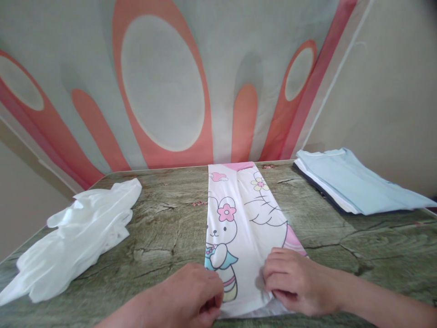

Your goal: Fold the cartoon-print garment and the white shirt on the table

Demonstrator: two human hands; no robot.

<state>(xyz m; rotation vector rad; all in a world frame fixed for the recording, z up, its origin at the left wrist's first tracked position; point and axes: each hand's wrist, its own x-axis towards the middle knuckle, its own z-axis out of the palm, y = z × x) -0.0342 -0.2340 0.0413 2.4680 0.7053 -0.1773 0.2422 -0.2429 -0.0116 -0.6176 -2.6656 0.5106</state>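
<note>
A white cartoon-print shirt (246,237) lies folded into a long strip on the table, running away from me. It shows a bunny with a pink flower, and pink fabric at its far end. My left hand (191,291) is closed at the near left corner, fingers curled on the cloth edge. Bent over the near right side, my right hand (300,282) grips the fabric close to the bottom hem. The fingertips of both hands are partly hidden.
A crumpled white garment (85,232) lies on the left of the wood-patterned table (164,241). At the right is a stack of folded clothes (355,182), light blue on top with white and dark layers beneath. Behind the table hangs a pink-and-grey patterned cloth (164,82).
</note>
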